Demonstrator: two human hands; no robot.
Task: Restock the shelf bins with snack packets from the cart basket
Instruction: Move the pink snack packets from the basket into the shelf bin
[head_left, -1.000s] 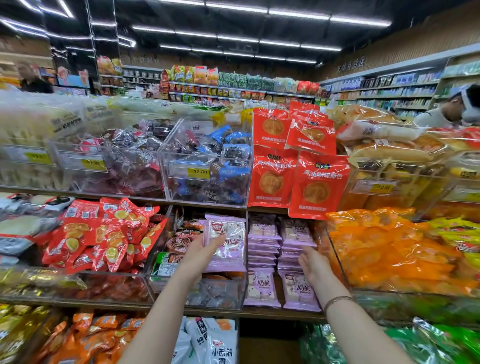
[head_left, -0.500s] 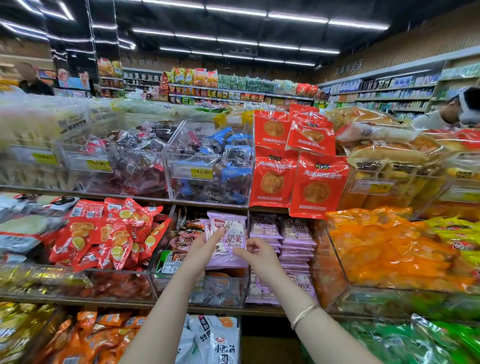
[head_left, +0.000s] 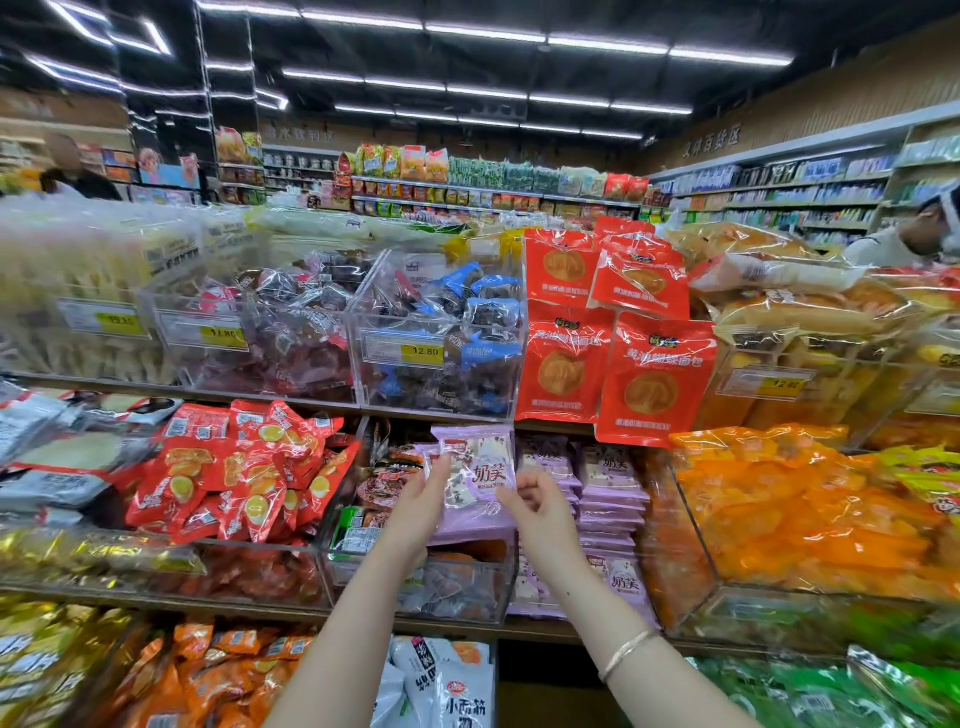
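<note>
Although the cart basket is nowhere in view, the step in hand reads as placing rather than fetching. The left grip (head_left: 421, 506) is raised in front of the middle shelf (head_left: 260, 605) with a small bundle of purple packets (head_left: 483, 467) in it, thumb across the front face and the other fingers hidden behind. The bundle is held upright, label outward, just above the shelf's front edge and in front of a clear bin (head_left: 415, 582) of brown-wrapped snacks, not yet in any bay. Just right of that bin, matching purple stacks (head_left: 610, 499) lie flat in rows, with more standing at the front edge below them; that seems the likely home for what is held.

The right grip (head_left: 540, 512), a bangle (head_left: 626, 652) on its wrist, has its fingers curled in, thumb at the lower right corner of the bundle. Whether it pinches that corner or merely touches it I cannot tell.

As I judge it, the next move calls for carrying one packet, or the whole bundle, to the right and laying it flat on the matching rows, square with them. Red hanging bags (head_left: 654, 384) droop from the shelf edge above that bay, so the entry should go in low beneath them. The film looks slippery, and a loosened hold could let the bundle fan out.
</note>
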